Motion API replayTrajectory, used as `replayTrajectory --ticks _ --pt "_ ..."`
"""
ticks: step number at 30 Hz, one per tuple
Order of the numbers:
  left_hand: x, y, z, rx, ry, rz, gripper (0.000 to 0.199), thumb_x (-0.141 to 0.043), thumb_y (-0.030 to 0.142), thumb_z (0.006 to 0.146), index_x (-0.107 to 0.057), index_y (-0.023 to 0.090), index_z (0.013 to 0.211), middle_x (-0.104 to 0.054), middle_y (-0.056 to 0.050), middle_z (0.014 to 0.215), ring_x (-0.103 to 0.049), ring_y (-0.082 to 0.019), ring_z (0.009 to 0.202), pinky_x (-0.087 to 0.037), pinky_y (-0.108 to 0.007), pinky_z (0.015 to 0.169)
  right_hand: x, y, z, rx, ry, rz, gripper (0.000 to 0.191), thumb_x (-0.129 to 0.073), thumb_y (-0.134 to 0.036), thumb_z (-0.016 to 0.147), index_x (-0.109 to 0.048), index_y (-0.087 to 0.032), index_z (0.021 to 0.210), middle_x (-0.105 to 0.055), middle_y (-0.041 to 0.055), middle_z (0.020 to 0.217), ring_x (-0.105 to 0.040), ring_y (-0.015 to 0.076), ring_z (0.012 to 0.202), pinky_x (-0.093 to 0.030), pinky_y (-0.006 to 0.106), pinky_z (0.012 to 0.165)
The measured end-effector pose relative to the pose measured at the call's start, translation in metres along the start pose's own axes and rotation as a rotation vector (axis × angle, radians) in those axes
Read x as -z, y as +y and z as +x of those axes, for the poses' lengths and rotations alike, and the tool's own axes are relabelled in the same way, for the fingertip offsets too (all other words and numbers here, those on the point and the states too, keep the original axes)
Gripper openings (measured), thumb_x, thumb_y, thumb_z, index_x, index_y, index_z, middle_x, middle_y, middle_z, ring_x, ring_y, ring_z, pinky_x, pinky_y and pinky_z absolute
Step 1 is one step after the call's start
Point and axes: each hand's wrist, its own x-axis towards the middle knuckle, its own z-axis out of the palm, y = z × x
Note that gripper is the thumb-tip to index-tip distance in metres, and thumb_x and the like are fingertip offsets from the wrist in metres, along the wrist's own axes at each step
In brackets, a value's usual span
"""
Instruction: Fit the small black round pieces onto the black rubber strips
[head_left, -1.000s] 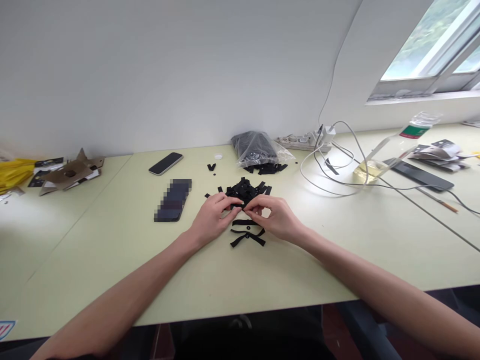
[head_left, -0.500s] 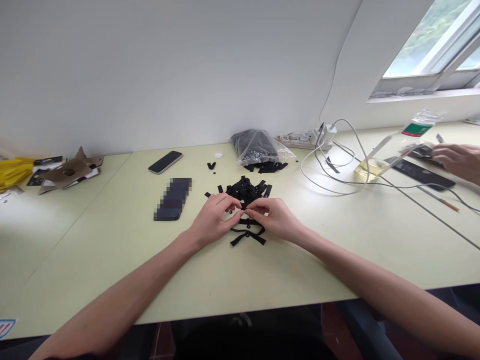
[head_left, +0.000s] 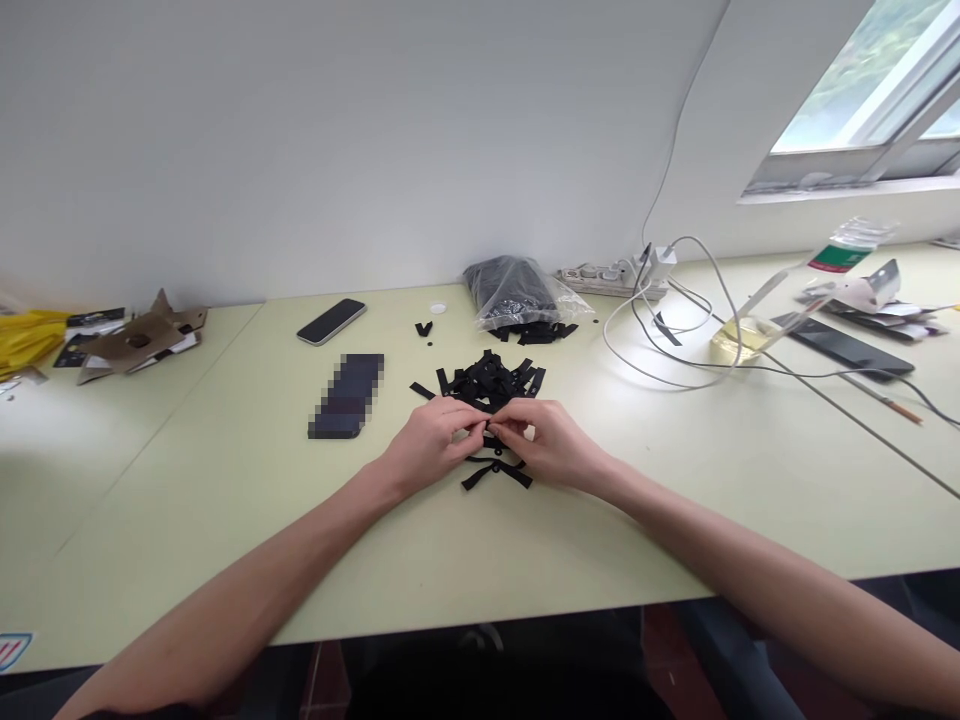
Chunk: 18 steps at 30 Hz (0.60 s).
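Note:
My left hand (head_left: 442, 438) and my right hand (head_left: 551, 440) meet over the table, fingertips almost touching. Both are closed in a pinch on a small black piece (head_left: 487, 425), mostly covered by the fingers, so its exact kind cannot be made out. Just beyond them lies a pile of short black fabric strips (head_left: 487, 378). Nearer to me, under and below the fingers, are several more black strips (head_left: 514, 475), with a small black ring (head_left: 496, 467) among them.
A clear plastic bag (head_left: 517, 295) of black pieces lies by the wall. Left are a phone (head_left: 331, 322) and a pixelated dark object (head_left: 346, 396). Right are white cables (head_left: 667, 385), a power strip (head_left: 600, 280), a cut bottle with yellow liquid (head_left: 739, 340) and another phone (head_left: 847, 347).
My fingertips have drawn closer together around the small black piece, and my right hand sits slightly lower. At the far right, another person's hand has left the view.

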Motion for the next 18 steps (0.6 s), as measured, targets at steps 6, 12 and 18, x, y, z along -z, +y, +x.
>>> replayTrajectory --ticks 6,12,18 --pt "0.002 0.001 0.002 0.075 -0.03 -0.031 0.02 -0.057 0.025 0.098 -0.077 0.022 0.101 -0.077 -0.004 0.102 -0.07 -0.019 0.091 -0.056 -0.032 0.082 -0.001 -0.003 -0.001 -0.007 -0.006 0.001 0.025 -0.053 -0.029 0.098 -0.073 -0.019 0.086 -0.071 0.005 0.079 -0.059 0.0151 0.066 -0.04 0.027 0.057" --pt "0.002 -0.005 0.0 0.039 -0.045 -0.023 0.022 -0.057 0.031 0.102 -0.076 0.023 0.107 -0.077 -0.004 0.101 -0.07 -0.019 0.093 -0.055 -0.032 0.085 0.002 0.004 0.002 -0.072 0.041 -0.061 0.02 -0.056 -0.024 0.093 -0.069 -0.018 0.08 -0.068 0.0029 0.075 -0.055 0.014 0.062 -0.038 0.028 0.057" --pt "0.005 -0.001 0.001 0.055 -0.008 -0.038 0.02 -0.068 0.041 0.095 -0.074 0.022 0.096 -0.07 -0.002 0.082 -0.063 -0.017 0.079 -0.05 -0.031 0.073 0.007 0.007 0.002 -0.026 0.03 -0.064 0.016 -0.055 -0.02 0.092 -0.069 -0.019 0.084 -0.068 0.004 0.08 -0.058 0.0154 0.068 -0.04 0.028 0.061"
